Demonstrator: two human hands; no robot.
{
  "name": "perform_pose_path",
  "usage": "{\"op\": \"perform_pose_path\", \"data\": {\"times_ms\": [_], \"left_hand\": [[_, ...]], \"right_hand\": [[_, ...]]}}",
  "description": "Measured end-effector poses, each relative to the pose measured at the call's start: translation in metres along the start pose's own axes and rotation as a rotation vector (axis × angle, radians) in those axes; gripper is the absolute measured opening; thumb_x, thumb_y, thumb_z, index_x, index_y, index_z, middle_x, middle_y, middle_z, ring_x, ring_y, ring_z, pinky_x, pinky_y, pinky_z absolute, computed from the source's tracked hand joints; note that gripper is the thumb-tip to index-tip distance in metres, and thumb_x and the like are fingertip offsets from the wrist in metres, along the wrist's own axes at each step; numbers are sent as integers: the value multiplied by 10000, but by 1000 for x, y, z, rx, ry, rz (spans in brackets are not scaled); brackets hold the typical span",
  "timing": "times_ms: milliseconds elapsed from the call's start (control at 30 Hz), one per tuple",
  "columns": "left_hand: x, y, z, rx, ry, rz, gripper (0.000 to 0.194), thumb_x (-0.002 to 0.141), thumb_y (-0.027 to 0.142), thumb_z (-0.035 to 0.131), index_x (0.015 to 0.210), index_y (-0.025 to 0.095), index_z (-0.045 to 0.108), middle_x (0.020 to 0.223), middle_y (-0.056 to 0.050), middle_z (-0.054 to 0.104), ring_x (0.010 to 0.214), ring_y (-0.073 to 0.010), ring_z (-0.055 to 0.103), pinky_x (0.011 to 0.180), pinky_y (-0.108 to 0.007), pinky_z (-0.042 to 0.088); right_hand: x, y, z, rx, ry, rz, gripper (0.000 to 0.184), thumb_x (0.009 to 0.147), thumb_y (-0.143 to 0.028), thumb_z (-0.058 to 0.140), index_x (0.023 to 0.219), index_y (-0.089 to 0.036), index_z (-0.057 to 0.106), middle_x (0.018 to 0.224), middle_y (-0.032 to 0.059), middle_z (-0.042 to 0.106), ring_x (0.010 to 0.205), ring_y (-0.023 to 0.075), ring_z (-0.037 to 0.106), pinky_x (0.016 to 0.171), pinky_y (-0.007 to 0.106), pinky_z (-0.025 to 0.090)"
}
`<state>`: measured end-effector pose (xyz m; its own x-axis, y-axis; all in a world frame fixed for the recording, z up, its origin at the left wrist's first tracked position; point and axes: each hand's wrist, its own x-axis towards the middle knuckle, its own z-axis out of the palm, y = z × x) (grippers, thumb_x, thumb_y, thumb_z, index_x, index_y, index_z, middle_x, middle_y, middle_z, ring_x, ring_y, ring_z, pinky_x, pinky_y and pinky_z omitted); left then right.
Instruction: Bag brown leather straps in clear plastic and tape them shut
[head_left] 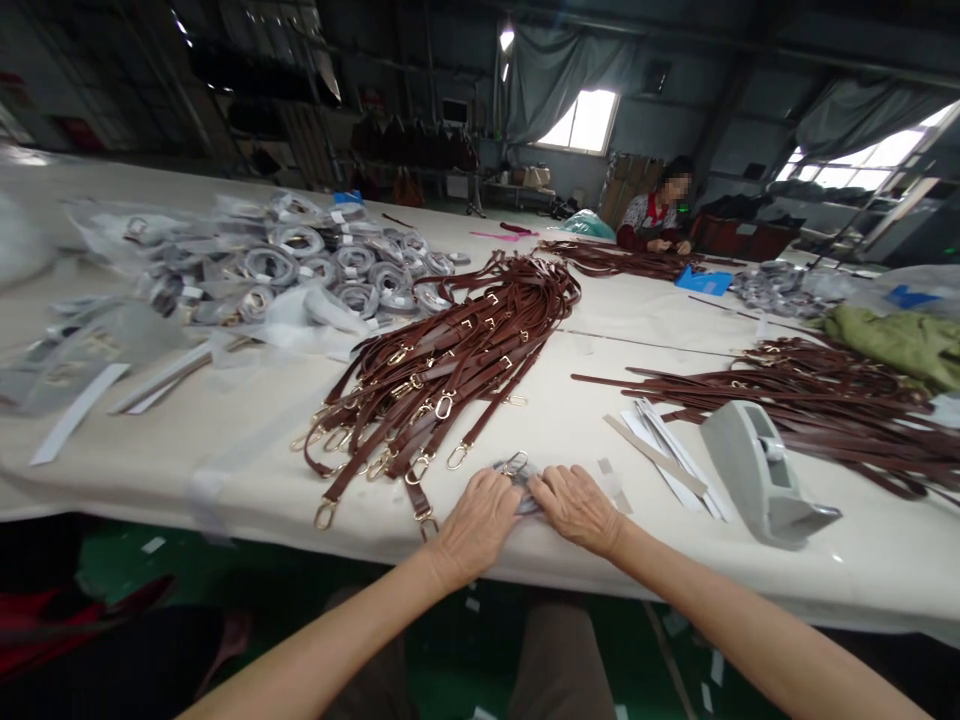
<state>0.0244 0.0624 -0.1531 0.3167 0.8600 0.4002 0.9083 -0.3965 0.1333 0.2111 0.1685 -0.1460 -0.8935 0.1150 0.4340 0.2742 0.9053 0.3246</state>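
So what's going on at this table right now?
A person has both hands on a small wrapped bundle with a metal clasp at the near table edge: left hand and right hand press it together. Brown straps with gold clasps lie in a heap just beyond, a grey tape dispenser to the right. A co-worker sits at the far end.

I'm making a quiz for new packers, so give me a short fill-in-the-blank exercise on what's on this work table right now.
1. Both hands, the left hand and the right hand, rest on a small wrapped bundle at the table's ____ edge.
2. The pile of straps beyond the hands is ____ in colour.
3. The grey tape dispenser stands to the ____ of the hands.

Missing words: near; brown; right
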Motion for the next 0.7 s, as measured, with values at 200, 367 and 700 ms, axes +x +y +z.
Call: {"op": "perform_pose_path", "data": {"times_ms": [200, 367, 700], "left_hand": [[0, -19, 6, 16, 80, 167, 171, 973, 150, 387, 1080, 138, 520, 871, -60, 535, 843, -233, 467, 889, -431, 451], [6, -28, -2, 22, 42, 237, 213, 984, 320, 448, 1083, 152, 533, 900, -67, 573, 853, -238, 489, 876, -417, 456], [3, -33, -4, -13, 12, 266, 299, 992, 224, 426, 1274, 181, 516, 953, -58, 653, 913, -214, 558, 1000, -423, 426]], "right_hand": [[-28, 10, -7, 204, 31, -34, 299, 1048, -252, 340, 1240, -97, 509, 994, 112, 641, 808, 200, 534, 693, 344, 404], [-29, 14, -10, 311, 44, -51, 242, 1011, -96, 363, 1041, -173, 590, 942, 56, 628, 803, 168, 511, 738, 316, 414], [-11, 21, -4, 299, 65, -51, 343, 991, -74, 420, 1314, -153, 504, 839, 41, 578, 757, 198, 456, 707, 366, 400]]}}
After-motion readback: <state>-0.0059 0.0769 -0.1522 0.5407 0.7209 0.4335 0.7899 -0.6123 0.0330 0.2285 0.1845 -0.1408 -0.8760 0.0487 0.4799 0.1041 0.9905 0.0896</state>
